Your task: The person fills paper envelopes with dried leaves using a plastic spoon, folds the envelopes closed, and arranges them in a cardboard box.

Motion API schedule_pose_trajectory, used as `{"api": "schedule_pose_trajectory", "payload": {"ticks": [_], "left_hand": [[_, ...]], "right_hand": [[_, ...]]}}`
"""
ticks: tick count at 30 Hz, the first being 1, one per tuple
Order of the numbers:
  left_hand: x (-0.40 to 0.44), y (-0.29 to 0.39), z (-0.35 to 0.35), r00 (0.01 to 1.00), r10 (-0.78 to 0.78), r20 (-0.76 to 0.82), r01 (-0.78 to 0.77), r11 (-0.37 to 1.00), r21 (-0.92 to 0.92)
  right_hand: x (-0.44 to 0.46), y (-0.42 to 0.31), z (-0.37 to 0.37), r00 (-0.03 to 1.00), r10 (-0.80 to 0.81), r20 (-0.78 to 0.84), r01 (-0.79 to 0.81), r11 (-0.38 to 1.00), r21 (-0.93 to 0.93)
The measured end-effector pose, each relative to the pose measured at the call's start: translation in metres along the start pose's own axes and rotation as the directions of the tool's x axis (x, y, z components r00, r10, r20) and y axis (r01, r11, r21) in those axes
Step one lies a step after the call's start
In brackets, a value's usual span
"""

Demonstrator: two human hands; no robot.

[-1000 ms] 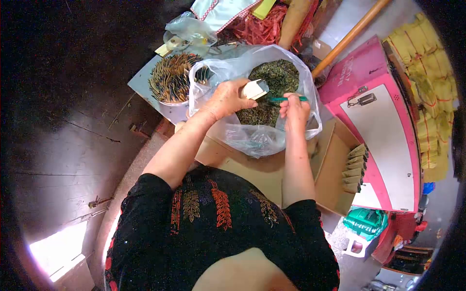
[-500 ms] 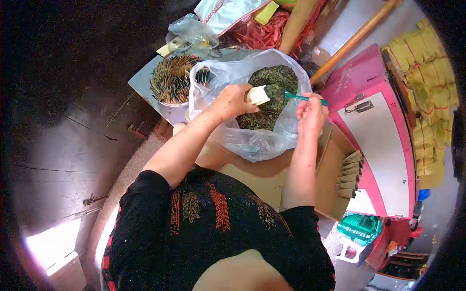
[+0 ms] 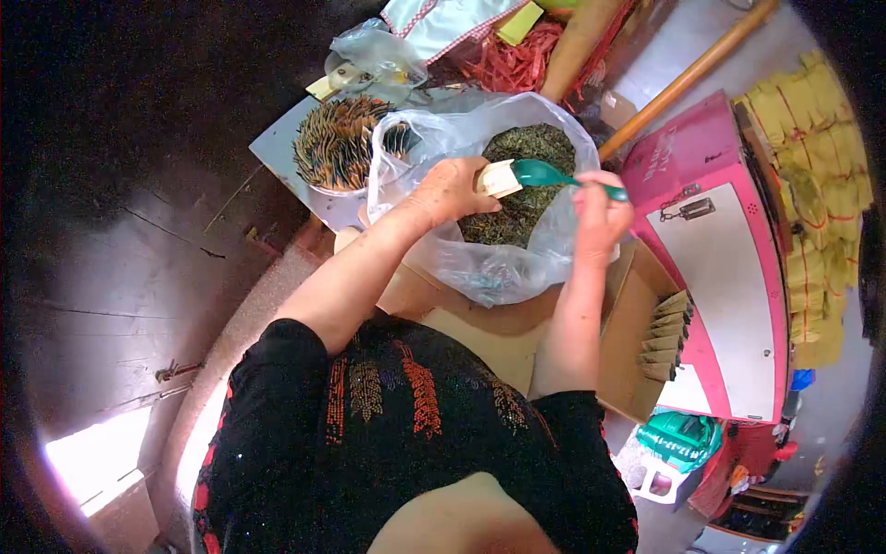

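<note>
While the left hand (image 3: 454,192) pinches a small pale packet (image 3: 498,179), mouth end facing right, the right hand (image 3: 604,217) grips a green spoon (image 3: 543,173) by its handle, bowl end at that mouth. Can't tell whether the tip is inside or just overlapping; spoon load unclear too, right hand a bit blurred. Both sit above an open clear plastic bag (image 3: 466,263) of dark dried leaves (image 3: 531,143). Bundled dark packets (image 3: 337,138) stand left of the bag on the tabletop (image 3: 277,152); tan packets (image 3: 666,342) line the cardboard box (image 3: 623,346) at right.

Handling, my judgement: hold packet low so fingers don't pinch the mouth shut; get the spoon lip past the edge before tilting; small loads, slow wrist. Thin walls probably crumple if poked. Best over the bag, so strays drop back.
</note>
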State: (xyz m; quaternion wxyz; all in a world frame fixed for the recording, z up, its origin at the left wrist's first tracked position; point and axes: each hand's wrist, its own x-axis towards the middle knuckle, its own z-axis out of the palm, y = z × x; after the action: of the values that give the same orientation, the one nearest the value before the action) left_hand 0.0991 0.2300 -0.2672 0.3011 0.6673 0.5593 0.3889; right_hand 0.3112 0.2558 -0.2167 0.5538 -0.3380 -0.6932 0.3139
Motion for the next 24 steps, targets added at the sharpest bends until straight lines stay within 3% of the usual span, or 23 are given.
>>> {"api": "schedule_pose_trajectory", "payload": {"ticks": [2, 3, 4, 6, 7, 9, 10, 12, 15, 18, 24], "left_hand": [[0.0, 0.001, -0.001, 0.999, -0.035, 0.014, 0.035, 0.999, 0.021], [0.0, 0.0, -0.001, 0.999, -0.036, 0.011, 0.036, 0.999, 0.018], [0.001, -0.001, 0.001, 1.0, -0.024, 0.002, 0.024, 1.0, 0.014], [0.002, -0.004, 0.003, 1.0, -0.011, -0.012, 0.012, 1.0, 0.009], [0.002, -0.005, 0.004, 1.0, -0.011, -0.003, 0.011, 0.999, 0.039], [0.002, -0.008, 0.004, 1.0, -0.014, 0.004, 0.013, 0.997, 0.073], [0.002, -0.009, 0.005, 1.0, -0.009, -0.002, 0.009, 0.997, 0.079], [0.003, -0.007, 0.005, 1.0, 0.001, -0.007, -0.001, 0.996, 0.086], [0.001, -0.006, 0.003, 1.0, 0.007, -0.011, -0.007, 1.0, 0.019], [0.0, -0.006, 0.003, 1.0, 0.0, -0.011, 0.0, 1.0, 0.021], [0.0, -0.005, 0.002, 1.0, 0.008, 0.0, -0.008, 1.0, 0.03]], "right_hand": [[0.006, 0.004, -0.01, 0.949, 0.2, -0.245, -0.22, 0.974, -0.056], [0.009, 0.031, -0.012, 0.956, 0.12, -0.266, -0.155, 0.981, -0.114], [0.007, 0.051, -0.009, 0.957, 0.12, -0.264, -0.155, 0.981, -0.116], [0.003, 0.069, 0.004, 0.991, 0.019, -0.135, -0.085, 0.861, -0.502], [0.0, 0.07, 0.011, 0.991, 0.018, -0.133, -0.083, 0.861, -0.501], [-0.004, 0.061, 0.03, 0.885, 0.441, -0.151, -0.459, 0.881, -0.115], [-0.005, 0.064, 0.029, 0.884, 0.441, -0.153, -0.459, 0.881, -0.113], [-0.006, 0.071, 0.026, 0.82, 0.54, -0.191, -0.531, 0.841, 0.101], [-0.008, 0.073, 0.018, 0.751, 0.617, -0.236, -0.568, 0.785, 0.245], [-0.007, 0.067, 0.007, 0.73, 0.624, -0.28, -0.521, 0.772, 0.363], [0.0, 0.048, -0.014, 0.747, 0.599, -0.287, -0.454, 0.776, 0.438]]}}
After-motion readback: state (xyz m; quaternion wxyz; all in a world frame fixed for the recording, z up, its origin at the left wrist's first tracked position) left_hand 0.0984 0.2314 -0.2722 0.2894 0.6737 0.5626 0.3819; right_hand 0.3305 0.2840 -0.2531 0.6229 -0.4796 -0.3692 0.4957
